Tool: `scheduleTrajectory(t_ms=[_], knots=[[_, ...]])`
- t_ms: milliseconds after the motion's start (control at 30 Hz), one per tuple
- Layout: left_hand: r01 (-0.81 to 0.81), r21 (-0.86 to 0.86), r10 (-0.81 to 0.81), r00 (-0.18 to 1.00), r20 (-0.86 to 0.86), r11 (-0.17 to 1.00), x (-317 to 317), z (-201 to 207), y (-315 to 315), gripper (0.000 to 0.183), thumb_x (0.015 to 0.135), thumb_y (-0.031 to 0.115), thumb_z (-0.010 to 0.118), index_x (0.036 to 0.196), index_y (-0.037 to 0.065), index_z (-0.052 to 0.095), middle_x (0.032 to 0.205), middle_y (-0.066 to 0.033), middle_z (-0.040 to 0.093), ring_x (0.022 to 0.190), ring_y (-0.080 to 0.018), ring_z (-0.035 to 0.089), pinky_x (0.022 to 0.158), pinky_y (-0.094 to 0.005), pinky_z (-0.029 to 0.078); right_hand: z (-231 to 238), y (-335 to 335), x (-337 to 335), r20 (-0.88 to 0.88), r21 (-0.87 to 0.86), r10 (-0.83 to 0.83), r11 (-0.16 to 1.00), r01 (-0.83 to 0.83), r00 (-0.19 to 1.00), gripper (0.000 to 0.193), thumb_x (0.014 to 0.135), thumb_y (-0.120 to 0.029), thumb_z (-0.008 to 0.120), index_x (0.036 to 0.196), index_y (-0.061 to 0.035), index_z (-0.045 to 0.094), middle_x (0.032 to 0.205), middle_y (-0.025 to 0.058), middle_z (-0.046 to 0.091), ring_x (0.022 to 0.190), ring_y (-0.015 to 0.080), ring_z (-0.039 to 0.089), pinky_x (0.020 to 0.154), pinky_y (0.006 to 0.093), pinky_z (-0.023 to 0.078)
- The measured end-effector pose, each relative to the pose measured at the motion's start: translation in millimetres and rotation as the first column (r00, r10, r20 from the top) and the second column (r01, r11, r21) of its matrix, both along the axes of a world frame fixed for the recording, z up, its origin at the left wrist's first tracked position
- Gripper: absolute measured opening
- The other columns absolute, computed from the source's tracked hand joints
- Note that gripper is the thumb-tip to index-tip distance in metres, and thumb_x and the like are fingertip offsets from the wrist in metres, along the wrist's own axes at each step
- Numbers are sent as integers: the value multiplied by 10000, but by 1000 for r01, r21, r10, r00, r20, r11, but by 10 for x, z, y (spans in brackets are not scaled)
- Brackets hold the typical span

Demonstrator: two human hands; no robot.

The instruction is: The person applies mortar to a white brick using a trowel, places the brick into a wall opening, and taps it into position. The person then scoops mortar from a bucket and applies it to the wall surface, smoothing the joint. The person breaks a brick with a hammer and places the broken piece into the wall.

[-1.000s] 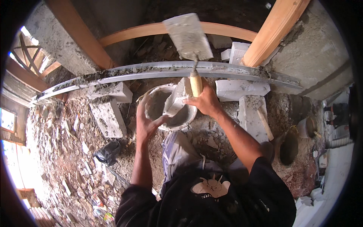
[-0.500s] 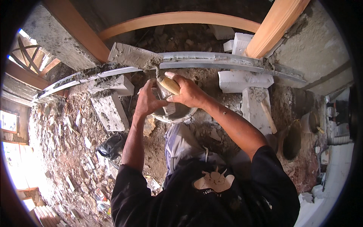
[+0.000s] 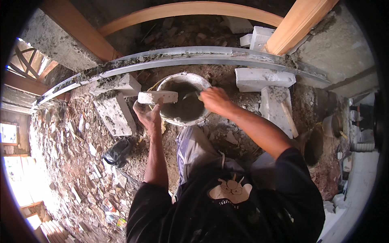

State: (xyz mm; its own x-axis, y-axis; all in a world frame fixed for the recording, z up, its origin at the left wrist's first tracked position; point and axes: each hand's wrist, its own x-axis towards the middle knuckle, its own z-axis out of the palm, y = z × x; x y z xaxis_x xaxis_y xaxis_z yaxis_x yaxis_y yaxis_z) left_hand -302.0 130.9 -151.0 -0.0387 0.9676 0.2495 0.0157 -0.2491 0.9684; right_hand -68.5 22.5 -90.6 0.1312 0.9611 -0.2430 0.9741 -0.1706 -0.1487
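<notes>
The left hand (image 3: 149, 116) is closed on a white block piece (image 3: 150, 97) above the left rim of the bucket (image 3: 184, 76); the right hand (image 3: 216, 101) clasps a trowel (image 3: 189, 95), its blade apparently sunk in the bucket's mortar (image 3: 185, 110). Judged progress: mortar available within the bucket; piece held, not yet laid.

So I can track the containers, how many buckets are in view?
3: the white-rimmed bucket at the centre; and, at the right, a dark bucket with a paler bucket just beyond it. Others may be hidden.
</notes>
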Motion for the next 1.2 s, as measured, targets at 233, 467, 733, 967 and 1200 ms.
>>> scheduleTrajectory(t_ms=[233,467,733,967,1200], knots=[[-108,-38,113,974,197,993,1,113,-15,754,689,100,900,1267,-43,438,1184,-145,565,1093,-222,565,969,-352,467,-1013,270,-579,162,179,223,951,-251,961,181,812,-119,589,852,-38,746,921,132,684,945,276,640,773,395,572],[38,-115,11,920,392,993,-371,280,146,669,778,2,785,1335,-33,417,1210,-174,592,1107,-269,593,963,-402,494,-644,110,-521,21,51,440,896,-440,898,161,786,-96,606,808,-30,751,875,169,711,871,317,698,733,417,577],[165,21,-163,932,323,986,-560,453,71,808,667,153,903,1306,-18,440,1218,-133,588,1114,-244,585,977,-381,477,-678,353,-21,-215,-291,156,932,-216,964,220,712,-213,679,752,-3,729,670,184,673,605,314,655,550,419,504],[211,45,-215,938,270,977,-577,624,-3,814,660,144,905,1309,-13,439,1219,-135,582,1127,-241,582,967,-387,500,-519,-19,732,-732,-535,-500,843,64,464,242,823,-141,663,1026,-19,713,706,49,635,501,77,502,388,238,344],[169,119,-189,963,189,978,-663,802,50,841,643,132,916,1315,-25,436,1238,-141,564,1170,-253,565,1019,-401,479,-273,-989,830,-856,-516,-508,825,231,-97,469,855,-149,680,1281,27,592,852,114,674,604,90,556,442,211,412]])
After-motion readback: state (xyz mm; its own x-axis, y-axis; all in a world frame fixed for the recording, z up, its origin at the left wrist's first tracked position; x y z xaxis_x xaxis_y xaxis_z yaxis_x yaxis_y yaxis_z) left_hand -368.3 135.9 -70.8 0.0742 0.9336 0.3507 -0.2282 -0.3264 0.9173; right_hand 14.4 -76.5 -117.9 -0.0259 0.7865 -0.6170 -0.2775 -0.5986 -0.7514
